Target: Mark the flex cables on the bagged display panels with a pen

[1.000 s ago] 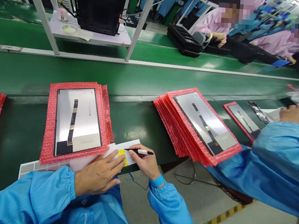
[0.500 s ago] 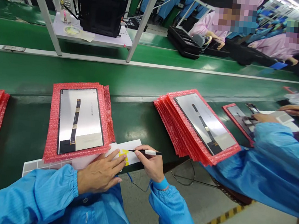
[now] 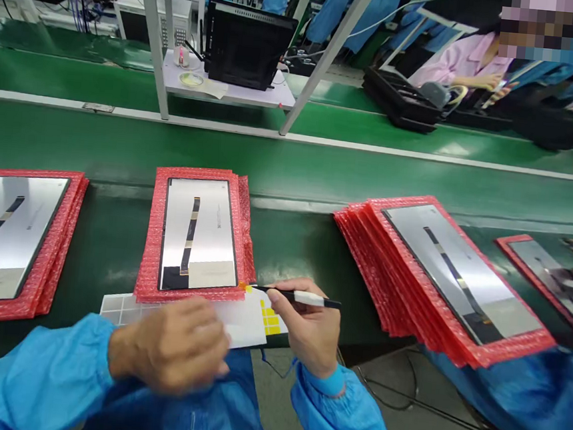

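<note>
My right hand point(image 3: 310, 324) pinches black tweezers point(image 3: 304, 298) with a white grip. Their tip points left, and a small yellow sticker point(image 3: 249, 287) shows at it, by the lower right corner of a red bubble-wrap stack. On that stack lies a display panel point(image 3: 215, 225) with a dark flex cable point(image 3: 191, 233). Below the stack is a white sheet point(image 3: 244, 322) with several yellow stickers point(image 3: 270, 321) at its right end. My left hand point(image 3: 175, 346) hovers over the sheet's left part, smeared by motion, so its fingers cannot be made out.
More red bubble-wrap stacks topped with panels stand at left point(image 3: 57, 248) and right point(image 3: 376, 276). A co-worker's blue sleeve point(image 3: 552, 392) is at far right. Behind the green bench point(image 3: 300, 169), a black monitor point(image 3: 248, 44) sits on a shelf between metal posts.
My left hand has lifted off the sheet and shifted left. The tweezers' tip has moved from the yellow stickers to the stack's corner, with a sticker at it. The view has turned left.
</note>
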Demonstrator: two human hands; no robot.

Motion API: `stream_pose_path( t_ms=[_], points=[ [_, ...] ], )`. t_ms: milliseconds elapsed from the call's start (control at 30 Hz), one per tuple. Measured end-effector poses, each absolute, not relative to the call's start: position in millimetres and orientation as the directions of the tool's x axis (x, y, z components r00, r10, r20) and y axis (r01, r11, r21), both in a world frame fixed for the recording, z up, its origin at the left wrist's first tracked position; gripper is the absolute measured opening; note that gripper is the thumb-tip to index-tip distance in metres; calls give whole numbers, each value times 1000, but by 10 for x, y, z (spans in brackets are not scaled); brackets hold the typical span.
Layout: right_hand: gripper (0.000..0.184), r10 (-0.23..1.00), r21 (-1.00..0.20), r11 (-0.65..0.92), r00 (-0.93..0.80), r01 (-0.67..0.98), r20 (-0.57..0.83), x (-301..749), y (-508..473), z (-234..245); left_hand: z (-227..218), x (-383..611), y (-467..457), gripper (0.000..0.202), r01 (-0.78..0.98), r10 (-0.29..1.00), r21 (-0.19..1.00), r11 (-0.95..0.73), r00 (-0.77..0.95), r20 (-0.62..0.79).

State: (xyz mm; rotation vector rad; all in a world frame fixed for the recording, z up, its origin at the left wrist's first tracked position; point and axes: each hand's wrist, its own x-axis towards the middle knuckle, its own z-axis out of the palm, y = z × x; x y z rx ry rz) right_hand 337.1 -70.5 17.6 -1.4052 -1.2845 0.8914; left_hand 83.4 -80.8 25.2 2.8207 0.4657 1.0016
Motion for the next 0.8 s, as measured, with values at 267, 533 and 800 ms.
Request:
stream_pose_path(
  t_ms=[267,533,800],
  points=[
    [11,993,-950,112,13,292,121,2749,-523,239,-151,-137,-317,25,338,408,236,-911,659,632],
    [10,995,-955,80,-87,286,58,2382,-477,212,-261,-158,-356,27,292,414,293,-910,616,670],
    [17,999,-957,-32,-22,289,-40,2390,-453,66,-280,-147,-358,21,323,437,296,-899,603,668]
  ],
)
